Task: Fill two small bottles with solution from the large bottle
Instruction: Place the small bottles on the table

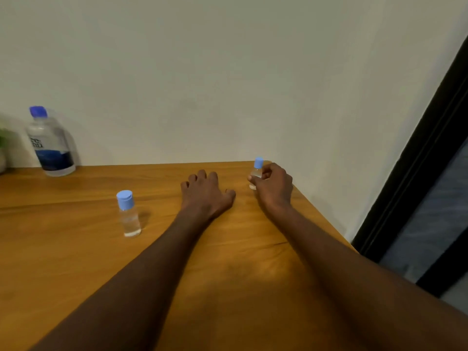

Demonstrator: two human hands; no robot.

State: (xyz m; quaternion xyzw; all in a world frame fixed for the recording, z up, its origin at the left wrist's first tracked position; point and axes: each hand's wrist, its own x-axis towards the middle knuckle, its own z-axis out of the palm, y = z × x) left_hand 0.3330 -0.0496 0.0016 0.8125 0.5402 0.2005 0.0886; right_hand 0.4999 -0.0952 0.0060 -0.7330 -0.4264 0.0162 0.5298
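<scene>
Right hand: I see my right hand [274, 187] at the far right corner of the wooden table [76, 262], fingers and thumb curled round a small clear bottle [256, 173] and gripping it about its body.
Held bottle: it stands upright with its light blue cap [258, 163] on, showing above my fingers; its base is at the tabletop, though I cannot tell whether it touches the wood or is just lifted.
Left hand: my left hand [206, 193] lies palm down on the table, fingers spread and lightly bent at the tips, holding nothing; it rests just beside the right hand, with a gap of bare wood between them.
Second small bottle: another small clear bottle [129, 215] stands upright to the left of my left hand, near it but apart, capped with a light blue flip lid [125, 199]; some clear liquid shows in it.
Large bottle: the large clear bottle [52, 145] stands at the far left against the wall [228, 72], well apart from both hands, with a darker blue cap [38, 111] and a blue label; it looks blurred.
Far left edge: something green and a pale pot [2, 158] show partly, too cut off to name.
Right side: a dark door frame [417, 173] runs down beside the table's edge.
</scene>
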